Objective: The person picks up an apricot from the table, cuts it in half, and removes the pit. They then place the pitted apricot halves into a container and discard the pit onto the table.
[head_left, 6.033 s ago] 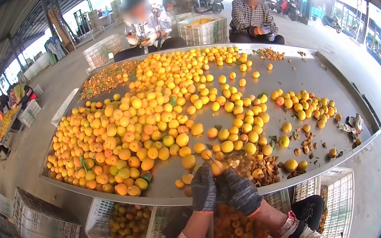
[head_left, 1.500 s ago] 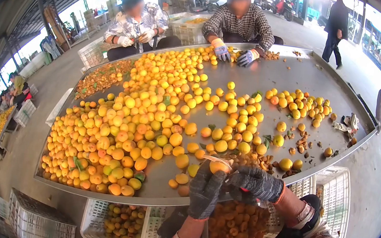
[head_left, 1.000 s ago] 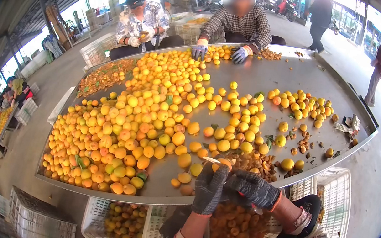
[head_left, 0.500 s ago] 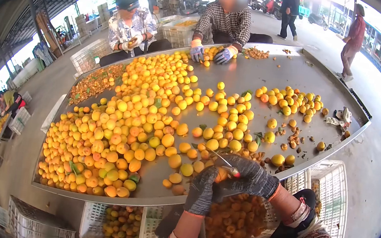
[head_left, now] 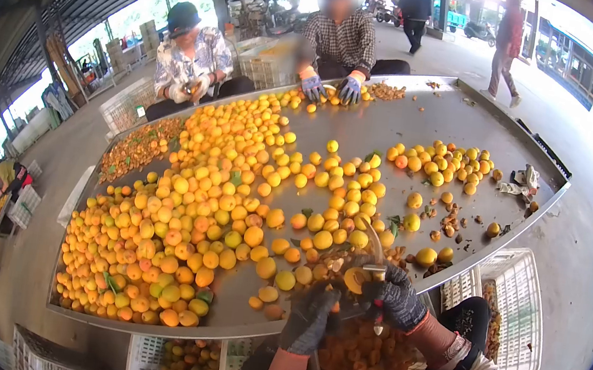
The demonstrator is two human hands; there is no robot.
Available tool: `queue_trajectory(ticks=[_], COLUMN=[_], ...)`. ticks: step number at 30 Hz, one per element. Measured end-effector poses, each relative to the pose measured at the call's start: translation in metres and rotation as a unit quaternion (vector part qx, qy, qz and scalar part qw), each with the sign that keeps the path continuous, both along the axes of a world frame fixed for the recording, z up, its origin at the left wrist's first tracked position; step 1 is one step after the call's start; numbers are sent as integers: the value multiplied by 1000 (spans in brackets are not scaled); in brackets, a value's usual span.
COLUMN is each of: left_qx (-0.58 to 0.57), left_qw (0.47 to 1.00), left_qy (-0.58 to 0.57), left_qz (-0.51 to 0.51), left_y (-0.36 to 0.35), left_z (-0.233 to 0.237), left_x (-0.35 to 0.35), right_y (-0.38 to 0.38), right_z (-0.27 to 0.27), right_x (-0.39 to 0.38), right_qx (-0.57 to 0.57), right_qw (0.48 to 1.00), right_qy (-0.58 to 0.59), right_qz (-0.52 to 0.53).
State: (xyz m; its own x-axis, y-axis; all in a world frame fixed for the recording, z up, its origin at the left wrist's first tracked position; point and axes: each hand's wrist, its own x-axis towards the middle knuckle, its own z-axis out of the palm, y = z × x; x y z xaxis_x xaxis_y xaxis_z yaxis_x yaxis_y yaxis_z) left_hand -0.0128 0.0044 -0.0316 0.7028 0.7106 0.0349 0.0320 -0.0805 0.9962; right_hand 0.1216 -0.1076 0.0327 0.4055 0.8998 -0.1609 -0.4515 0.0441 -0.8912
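"Which of your hands is nearer the cut fruit (head_left: 356, 280)?"

"My right hand (head_left: 398, 297). The piece sits just off its fingertips, on the side facing my left hand (head_left: 307, 317), and a bit farther from me than the left one."

"How does the knife (head_left: 374, 269) lie?"

"Lengthwise, away from me: the handle end pokes out below my right fist, and the thin curved blade goes out over the table (head_left: 449, 276), bending slightly left. The fruit seems to rest against it, but blur hides the contact. I can't judge the fruit's own long axis."

"And your grip?"

"Right fist closed around the knife. Left fingers curled, with an orange piece (head_left: 335, 300) showing at their tips; I take it to be held."

"Count things for me."

"One knife, one cut fruit, one orange piece. Past my right hand, two whole fruits (head_left: 426, 257) sit side by side, with one loose fruit (head_left: 493, 229) farther right. The heap (head_left: 176, 244) beyond my left hand is too many to count. Below my hands is one crate of pieces (head_left: 363, 358); left of it, one crate of whole fruit (head_left: 189, 365). Two seated co-workers (head_left: 340, 37) face me across the table."
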Motion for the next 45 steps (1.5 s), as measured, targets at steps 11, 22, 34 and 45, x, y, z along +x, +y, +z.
queue_trajectory(ticks=[11,22,34,45], left_qx=[33,-149,-313,246], left_qw=[992,969,908,942], left_qy=[-99,-182,-266,-1], left_qz=[-67,77,81,229], left_y=[-19,-16,-11,5], left_z=[32,22,22,-38], left_x=[12,21,37,36], right_y=[-6,14,28,42], right_z=[-9,-14,-64,16], right_x=[-12,-25,-25,-5], right_qx=[16,78,112,195], right_qw=[999,993,990,959], right_qy=[-27,-67,76,76], right_qz=[-26,-48,-44,-194])
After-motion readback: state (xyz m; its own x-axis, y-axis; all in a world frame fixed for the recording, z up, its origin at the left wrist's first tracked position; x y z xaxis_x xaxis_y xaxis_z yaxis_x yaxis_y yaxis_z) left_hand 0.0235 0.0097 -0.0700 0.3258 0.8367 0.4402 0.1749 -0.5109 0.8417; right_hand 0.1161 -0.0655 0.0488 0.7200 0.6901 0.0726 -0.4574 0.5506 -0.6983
